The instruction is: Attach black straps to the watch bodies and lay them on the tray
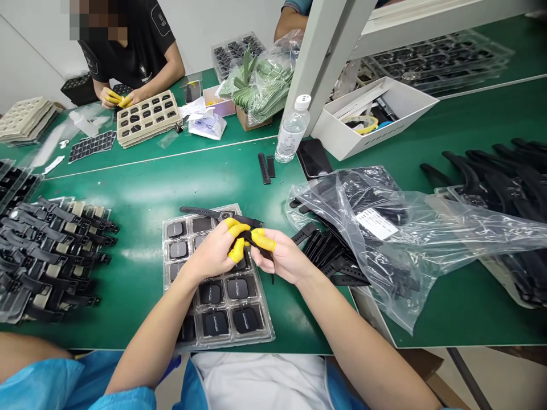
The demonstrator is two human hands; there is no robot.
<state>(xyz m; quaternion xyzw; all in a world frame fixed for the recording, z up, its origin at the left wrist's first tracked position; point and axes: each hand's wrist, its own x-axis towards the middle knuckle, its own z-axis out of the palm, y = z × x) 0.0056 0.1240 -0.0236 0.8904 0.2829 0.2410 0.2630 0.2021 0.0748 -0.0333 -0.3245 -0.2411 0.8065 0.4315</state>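
Observation:
My left hand (222, 249), with yellow finger cots, is closed on a dark part of a black watch strap (247, 234). My right hand (277, 253), also in yellow cots, pinches the same piece from the other side, and a dark end hangs below its fingers. Whether a watch case is joined to it is hidden by the fingers. Under both hands lies a clear plastic tray (267, 319) of square black watch cases (238, 288). Across the tray's far edge rests a black watch with its strap (200, 212), just behind my left hand.
Loose black straps (327, 250) spill from a plastic bag (410, 245) at right. Strapped watches (47, 256) are piled at left. A water bottle (293, 130), phone (314, 158) and white box (376, 119) stand beyond. Across the table, a co-worker's yellow-tipped hands (119, 98) work near a beige tray (147, 117).

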